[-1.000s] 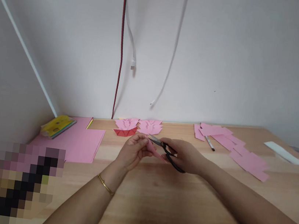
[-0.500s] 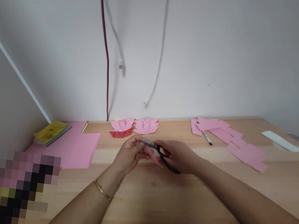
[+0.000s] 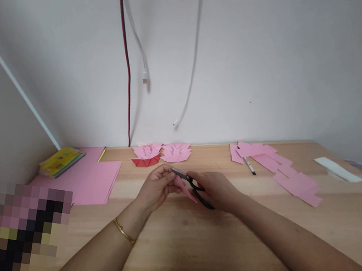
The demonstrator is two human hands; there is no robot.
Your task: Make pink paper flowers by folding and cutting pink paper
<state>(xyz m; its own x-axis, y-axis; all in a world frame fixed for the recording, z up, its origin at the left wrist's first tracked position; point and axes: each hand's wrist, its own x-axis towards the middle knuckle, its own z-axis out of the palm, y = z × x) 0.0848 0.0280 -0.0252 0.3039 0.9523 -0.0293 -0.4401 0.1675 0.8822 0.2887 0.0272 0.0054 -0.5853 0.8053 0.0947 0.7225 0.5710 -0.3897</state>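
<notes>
Left grip (image 3: 157,187), pink paper (image 3: 179,183) pinched, jutting right

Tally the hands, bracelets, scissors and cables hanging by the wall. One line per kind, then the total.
Hands: 2, left hand and right hand
Bracelet: 1
Scissors: 1 pair
White cables: 2
Red-and-black cable: 1
Total: 7
</notes>
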